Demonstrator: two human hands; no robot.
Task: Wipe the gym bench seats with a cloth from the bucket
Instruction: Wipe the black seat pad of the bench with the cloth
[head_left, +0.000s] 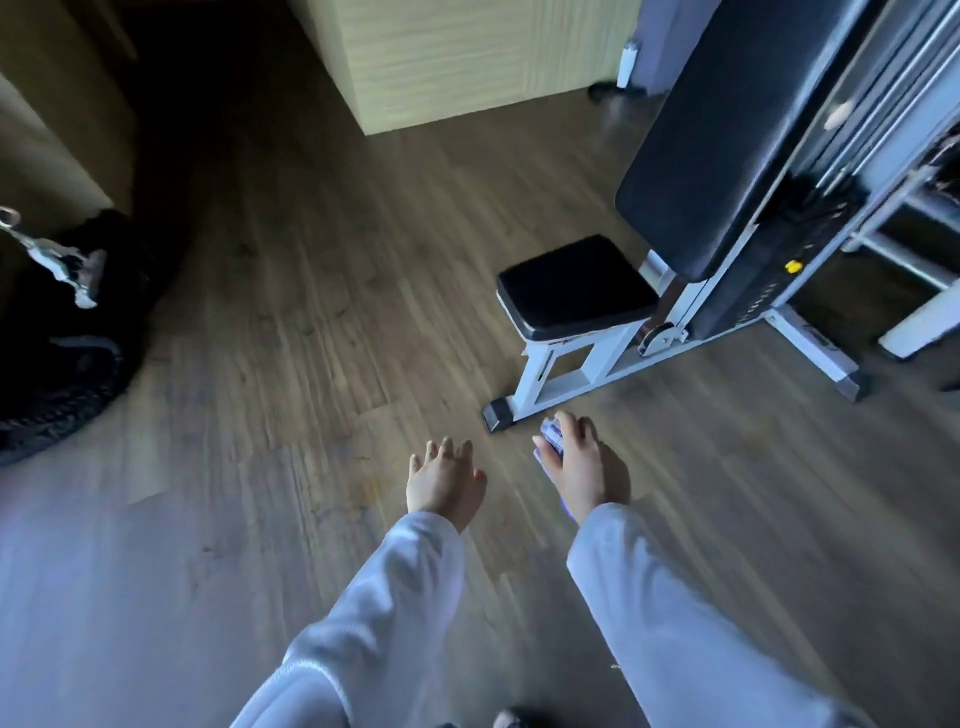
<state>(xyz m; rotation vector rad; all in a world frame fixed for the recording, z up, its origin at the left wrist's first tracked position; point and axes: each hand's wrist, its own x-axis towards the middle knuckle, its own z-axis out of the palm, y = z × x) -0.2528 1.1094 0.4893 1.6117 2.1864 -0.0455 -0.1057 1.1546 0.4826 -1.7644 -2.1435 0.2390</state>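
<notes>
Taking the small black bench seat (574, 283) as our landmark, we start far to its left, where a dark heap of thick rope (57, 374) lies on the wooden floor (291, 291) with a metal clip (54, 257) hanging over it. Above and to the left of the seat stands a pale wooden block (441, 57), its corner resting on the floor. Below the seat and a little to its left, our left hand (444, 480) reaches forward over the boards with the fingers spread and loose, holding nothing, a light grey sleeve (374, 629) covering the arm behind it. Directly below the seat, close to the dark foot (497, 414) of its white frame (566, 364), our right hand (584, 465) is curled around a small bunched cloth (550, 435), whitish with a blue tint, which shows between the fingers and thumb; the picture is blurred there, so we cannot tell more of its pattern. The cloth is near the frame's foot but not touching the seat, which sits clear above it. To the right of the seat and just behind it, the long black backrest pad (737, 140) rises at a tilt, and further right are the grey bars of a weight machine (893, 249), with a small yellow knob (791, 266) beside the pad's lower end
</notes>
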